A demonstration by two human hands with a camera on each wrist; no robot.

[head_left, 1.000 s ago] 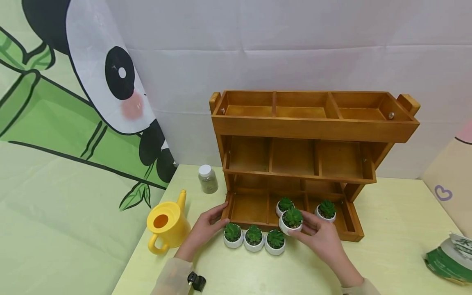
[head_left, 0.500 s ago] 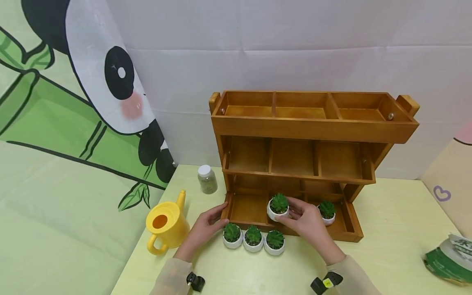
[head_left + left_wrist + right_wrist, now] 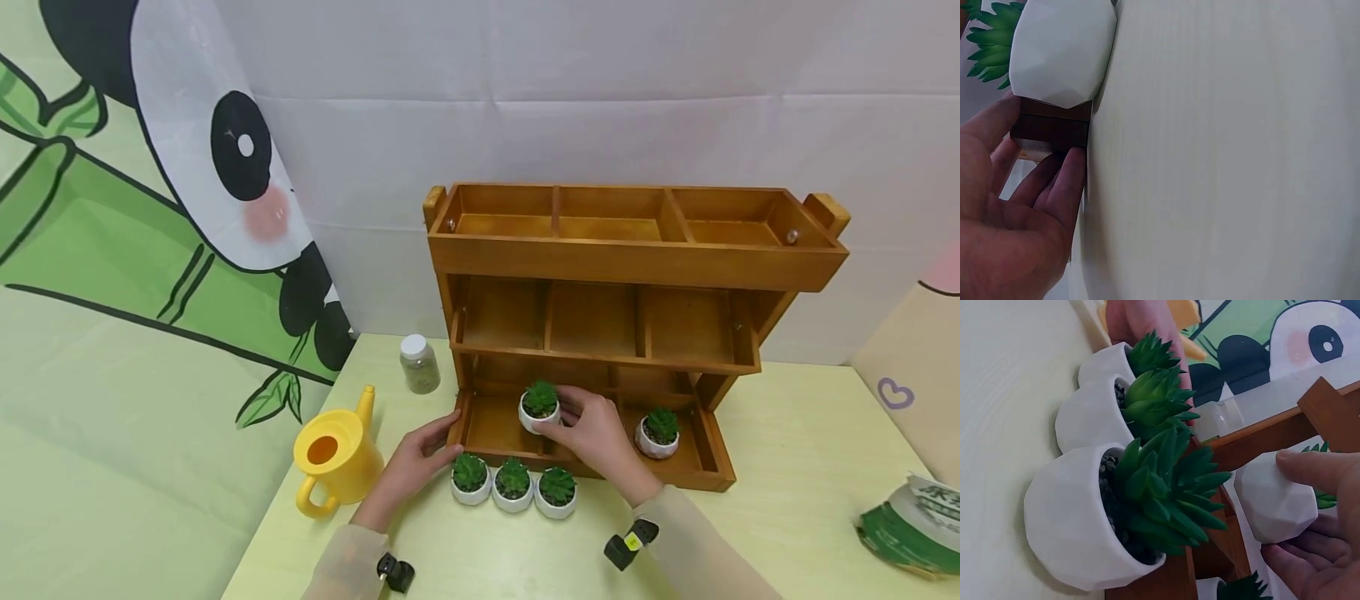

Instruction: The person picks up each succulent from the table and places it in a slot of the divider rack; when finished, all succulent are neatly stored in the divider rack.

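My right hand (image 3: 600,433) pinches a potted succulent (image 3: 538,408), a green plant in a white faceted pot, raised over the left part of the shelf's bottom tray. Thumb and fingers lie on either side of that pot (image 3: 1275,497) in the right wrist view. My left hand (image 3: 411,471) grips the front left corner of the wooden shelf (image 3: 637,262), thumb and fingertips on the wood (image 3: 1050,128). Three more potted succulents (image 3: 512,485) stand in a row before the tray. Another potted succulent (image 3: 657,433) sits in the right compartment. My right hand covers the middle compartment.
A yellow watering can (image 3: 341,454) stands left of my left hand. Behind it is a jar with a white lid (image 3: 419,364). A green and white bag (image 3: 911,527) lies at the table's right edge. The shelf's two upper tiers (image 3: 600,317) overhang the bottom tray.
My right hand has carried the potted succulent leftward, from the tray's front edge near the middle to above its left part. My left hand stays at the shelf corner.
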